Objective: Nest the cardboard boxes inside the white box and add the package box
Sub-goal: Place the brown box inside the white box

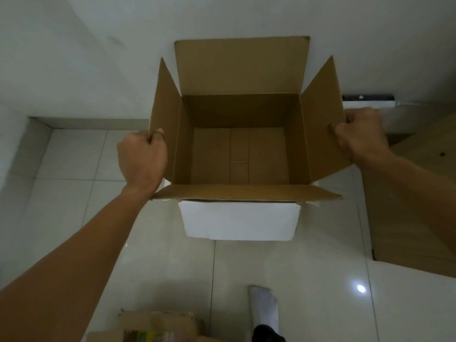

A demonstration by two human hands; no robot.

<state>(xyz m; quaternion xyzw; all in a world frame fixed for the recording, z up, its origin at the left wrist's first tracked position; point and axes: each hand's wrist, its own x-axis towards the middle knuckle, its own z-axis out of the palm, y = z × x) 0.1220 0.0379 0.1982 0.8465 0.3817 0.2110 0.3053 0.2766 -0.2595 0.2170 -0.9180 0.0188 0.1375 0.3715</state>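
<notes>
A large white box [238,220] with a brown cardboard inside stands open on the tiled floor, all its flaps spread outward. Its inside is empty, with only the bottom flaps showing. My left hand [142,160] is closed on the left flap near its lower edge. My right hand [360,133] grips the outer edge of the right flap. A smaller cardboard box [153,327] lies at the bottom edge of the view, near my feet, with something colourful showing inside it.
White walls stand behind and to the left of the box. A brown wooden panel [409,206] lies on the floor at the right. My foot in a white sock [265,309] is at the bottom centre. The floor is glossy white tile.
</notes>
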